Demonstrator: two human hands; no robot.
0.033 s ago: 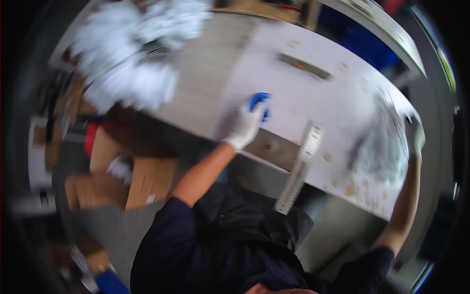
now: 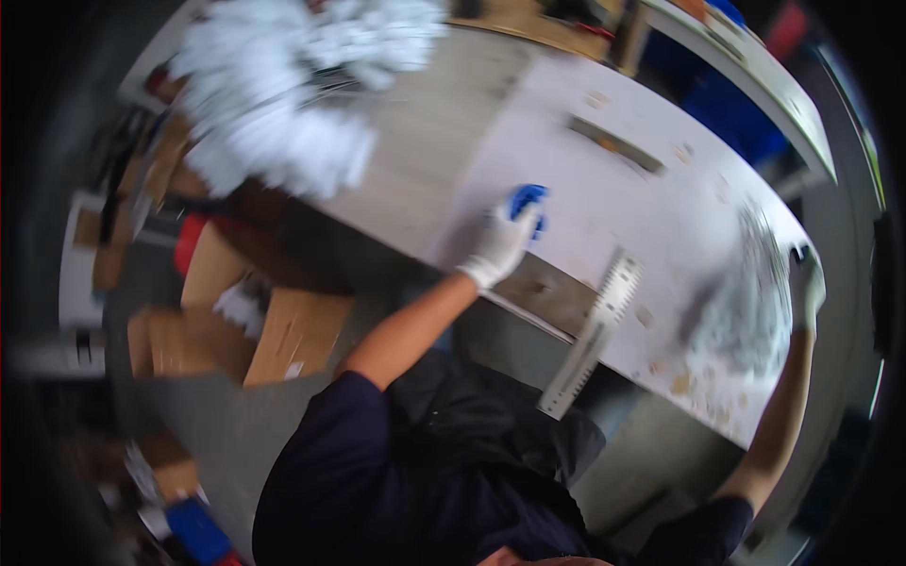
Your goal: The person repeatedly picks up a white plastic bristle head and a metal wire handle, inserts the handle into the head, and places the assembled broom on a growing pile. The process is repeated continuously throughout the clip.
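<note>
Grip of my left hand (image 2: 507, 242) closes round a blue object (image 2: 528, 197), one o'clock, probably light, stiff, best held mid-body; right hand (image 2: 809, 287), three o'clock: grip, I can't tell.

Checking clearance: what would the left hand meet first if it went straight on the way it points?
Most likely the grey bar on the white work surface, near its left end, though the left hand's height is unclear.
</note>
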